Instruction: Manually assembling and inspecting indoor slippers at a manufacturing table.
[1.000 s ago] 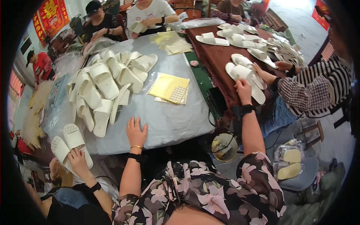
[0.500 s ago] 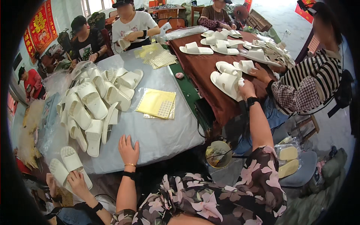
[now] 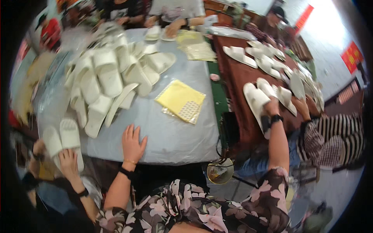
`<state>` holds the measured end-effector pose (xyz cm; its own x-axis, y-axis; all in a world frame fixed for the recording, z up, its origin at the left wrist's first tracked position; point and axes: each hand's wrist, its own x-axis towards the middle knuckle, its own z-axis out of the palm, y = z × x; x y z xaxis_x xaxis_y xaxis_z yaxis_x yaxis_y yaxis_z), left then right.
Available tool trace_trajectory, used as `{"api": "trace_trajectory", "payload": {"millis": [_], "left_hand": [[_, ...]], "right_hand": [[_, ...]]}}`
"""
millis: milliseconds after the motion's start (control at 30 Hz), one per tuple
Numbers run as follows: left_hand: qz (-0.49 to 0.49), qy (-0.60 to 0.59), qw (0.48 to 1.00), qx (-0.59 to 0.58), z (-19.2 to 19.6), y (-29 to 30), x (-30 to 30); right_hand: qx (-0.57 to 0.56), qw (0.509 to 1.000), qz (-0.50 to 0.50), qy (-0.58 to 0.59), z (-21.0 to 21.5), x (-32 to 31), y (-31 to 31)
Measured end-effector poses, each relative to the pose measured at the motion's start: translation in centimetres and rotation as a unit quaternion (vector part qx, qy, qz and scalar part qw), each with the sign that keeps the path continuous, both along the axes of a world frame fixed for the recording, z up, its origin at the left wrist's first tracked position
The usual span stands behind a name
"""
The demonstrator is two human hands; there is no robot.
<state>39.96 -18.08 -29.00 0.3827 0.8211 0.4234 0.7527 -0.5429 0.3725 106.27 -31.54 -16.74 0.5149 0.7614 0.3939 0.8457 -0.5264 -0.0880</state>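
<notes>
My left hand rests palm down near the front edge of the grey covered table, fingers stretched and nothing held. Off to the right, my right hand grips a pair of white slippers over the brown cloth. Its fingertips are partly hidden behind the straps. Just beyond that hand is another white slipper. A large heap of white slippers covers the left part of the grey table. Yellow sticker sheets in clear plastic lie right of the heap.
At lower left, a co-worker's hand holds white slippers. A striped-sleeved person works on the right beside a slipper pile. Others sit across the tables. A bin stands below the gap between tables.
The view has swung, shifting most things sideways. My right hand has drawn the slipper pair nearer to me. A co-worker across the table has put slippers down on it.
</notes>
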Motion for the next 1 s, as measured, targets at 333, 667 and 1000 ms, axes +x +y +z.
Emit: {"api": "trace_trajectory", "payload": {"millis": [333, 667, 1000], "left_hand": [[-0.010, -0.167, 0.983, -0.078, 0.4, -0.3, -3.1], [0.134, -0.422, 0.885, -0.146, 4.2, -3.4, -5.1], [-0.042, -0.053, 0.998, -0.020, 4.6, -6.3, -3.4]], "right_hand": [[0.106, 0.915, 0.218, 0.324, 5.7, -29.6, 3.3], [-0.086, 0.870, 0.377, 0.305, -3.9, -48.5, 11.1], [-0.060, 0.899, 0.311, 0.301, -5.0, -43.1, 9.8]]}}
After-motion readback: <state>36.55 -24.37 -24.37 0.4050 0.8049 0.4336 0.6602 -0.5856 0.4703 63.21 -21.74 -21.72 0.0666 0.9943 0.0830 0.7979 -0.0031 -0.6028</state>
